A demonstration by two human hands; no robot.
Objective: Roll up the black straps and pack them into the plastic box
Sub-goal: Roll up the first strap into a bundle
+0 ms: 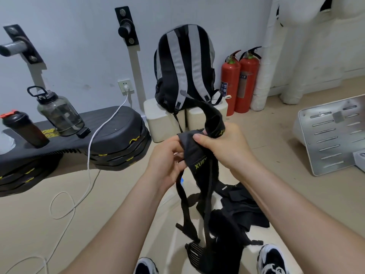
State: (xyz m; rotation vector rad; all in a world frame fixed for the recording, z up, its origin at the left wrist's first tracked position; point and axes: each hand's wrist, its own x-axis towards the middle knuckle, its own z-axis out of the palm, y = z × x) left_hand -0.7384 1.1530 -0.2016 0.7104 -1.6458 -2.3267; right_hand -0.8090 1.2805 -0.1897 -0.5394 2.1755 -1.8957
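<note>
We hold a black strap (199, 163) raised, with left hand (167, 161) and right hand (225, 149) side by side, both closed around its top end. Its length hangs straight down from our grip toward the other straps (241, 208) heaped on the floor.

- Black woven fabric strap with yellow-green "XUEY" lettering (199, 163): unrolled, its upper end pinched between left hand (167, 161) and right hand (223, 147).
- One end loops up over the right hand's fingers; the rest hangs slack below both hands.
- Pile of further black straps (237, 210): crumpled, unrolled, under the right forearm.
</note>
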